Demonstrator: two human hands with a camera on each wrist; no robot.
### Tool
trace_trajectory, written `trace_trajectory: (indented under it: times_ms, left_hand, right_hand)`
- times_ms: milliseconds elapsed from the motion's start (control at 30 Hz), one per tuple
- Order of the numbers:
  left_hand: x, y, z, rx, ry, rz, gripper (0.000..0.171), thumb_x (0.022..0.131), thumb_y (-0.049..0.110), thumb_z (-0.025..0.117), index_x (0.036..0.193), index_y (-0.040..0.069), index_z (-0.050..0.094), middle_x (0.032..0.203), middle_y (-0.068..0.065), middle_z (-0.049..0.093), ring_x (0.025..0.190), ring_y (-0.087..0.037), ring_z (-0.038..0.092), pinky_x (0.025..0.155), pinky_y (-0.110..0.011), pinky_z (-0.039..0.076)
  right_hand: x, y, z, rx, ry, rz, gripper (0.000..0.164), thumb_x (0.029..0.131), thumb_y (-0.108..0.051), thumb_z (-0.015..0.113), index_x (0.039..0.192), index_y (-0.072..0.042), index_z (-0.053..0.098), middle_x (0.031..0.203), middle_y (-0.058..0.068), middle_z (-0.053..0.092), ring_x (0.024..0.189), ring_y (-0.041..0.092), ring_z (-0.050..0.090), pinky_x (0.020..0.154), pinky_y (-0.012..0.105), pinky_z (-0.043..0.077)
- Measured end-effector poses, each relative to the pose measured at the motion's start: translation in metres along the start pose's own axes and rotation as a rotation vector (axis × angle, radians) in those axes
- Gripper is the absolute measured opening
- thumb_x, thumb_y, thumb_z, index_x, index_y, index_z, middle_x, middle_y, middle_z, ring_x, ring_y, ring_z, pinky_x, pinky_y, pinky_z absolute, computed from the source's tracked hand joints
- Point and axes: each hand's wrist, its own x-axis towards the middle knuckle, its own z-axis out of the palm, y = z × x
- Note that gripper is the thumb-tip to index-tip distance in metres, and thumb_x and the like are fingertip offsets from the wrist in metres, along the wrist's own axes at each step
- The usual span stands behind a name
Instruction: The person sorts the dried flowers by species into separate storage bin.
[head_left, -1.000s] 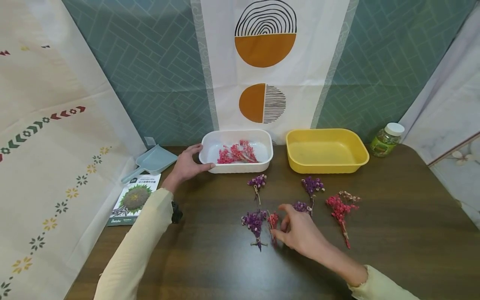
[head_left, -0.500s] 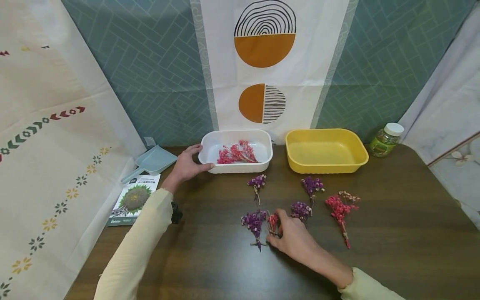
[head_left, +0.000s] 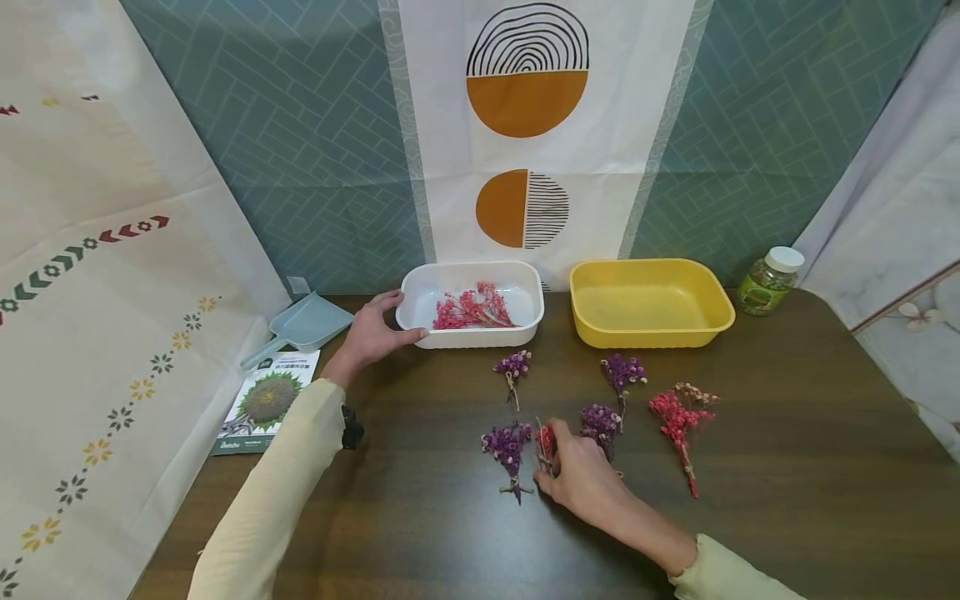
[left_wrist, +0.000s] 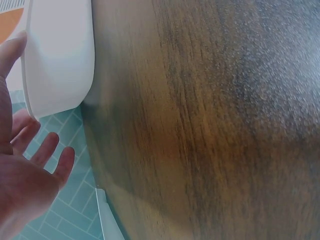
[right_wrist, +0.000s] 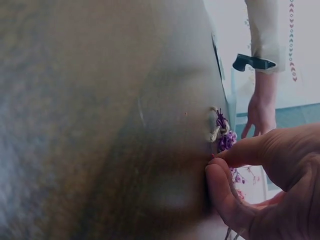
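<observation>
My left hand [head_left: 372,332] rests against the left end of a white plastic basin [head_left: 480,337], thumb along the front wall. In the left wrist view, the fingers [left_wrist: 45,150] are spread and loosely bent at the basin's end. Inside the basin lie pink dried flowers [head_left: 468,308]. On the table, my right hand [head_left: 588,479] pinches a small red dried flower bunch [head_left: 546,443] between thumb and fingers. The right wrist view shows those fingertips [right_wrist: 220,172] meeting; most of the bunch is hidden. A purple dried flower bunch [head_left: 507,446] lies just left of it.
More purple bunches [head_left: 513,364] and a larger red bunch [head_left: 680,421] lie on the table [head_left: 420,517]. A yellow basin [head_left: 652,333] stands right of the white one, beside a lidded jar [head_left: 770,281]. At left are a blue dustpan [head_left: 311,321] and a sunflower packet [head_left: 268,404].
My right hand has shifted slightly left and closed its thumb and fingers on the small red bunch, uncovering more of the purple bunch beside it. The left hand stays at the white basin.
</observation>
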Motion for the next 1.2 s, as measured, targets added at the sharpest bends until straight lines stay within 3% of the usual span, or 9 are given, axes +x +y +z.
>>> trace_trajectory:
  times_ms: [533,1200]
  left_hand:
    - [-0.0008,-0.0024,0.0012,0.002,-0.002,0.007,0.093,0.080,0.046,0.082,0.150,0.001,0.042,0.158,-0.013,0.034,0.143,-0.037,0.029,0.109,-0.058,0.034]
    - [-0.0010,-0.0003,-0.0003,0.004,0.000,0.005,0.093,0.079,0.045,0.082,0.151,0.002,0.042,0.158,-0.013,0.034,0.143,-0.038,0.030,0.108,-0.058,0.036]
  right_hand:
    - [-0.0025,0.0008,-0.0003,0.068,-0.041,-0.003,0.068,0.080,0.000,0.081,0.137,0.007,0.045,0.066,-0.008,0.056,0.052,0.005,0.052,0.047,0.023,0.046]
    - [-0.0020,0.0037,-0.0026,0.056,0.020,-0.075,0.065,0.078,0.004,0.080,0.135,0.004,0.048,0.070,-0.010,0.054,0.054,0.002,0.049,0.050,0.022,0.047]
